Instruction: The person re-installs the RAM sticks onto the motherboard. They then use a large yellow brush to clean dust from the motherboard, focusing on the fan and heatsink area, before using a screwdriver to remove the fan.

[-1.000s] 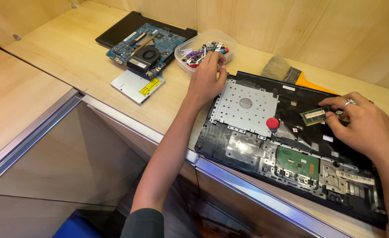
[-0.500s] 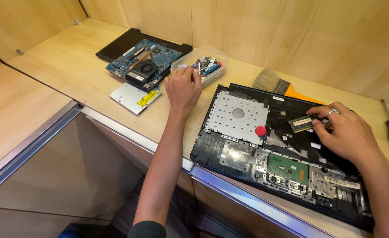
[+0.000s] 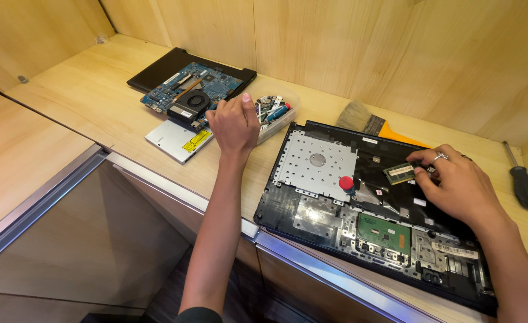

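Note:
An opened black laptop base (image 3: 359, 221) lies on the wooden counter, its metal plates and green boards exposed. My right hand (image 3: 455, 182) rests on its upper right part, fingers pinching a small green memory module (image 3: 400, 173). My left hand (image 3: 235, 122) reaches to the clear plastic container (image 3: 276, 110) of small parts, fingers curled against its near side; whether it holds anything is hidden. A small red-capped piece (image 3: 346, 182) stands on the laptop's metal plate.
A blue motherboard with a fan (image 3: 189, 96) lies on a black cover at the back left. A silver optical drive (image 3: 178, 139) sits beside it. A brush (image 3: 368, 122) and a black-handled screwdriver (image 3: 524, 185) lie near the wall. The counter edge runs below.
My left hand has slid from over the container to its near left side. My right hand stays on the memory module. The camera view shifted slightly.

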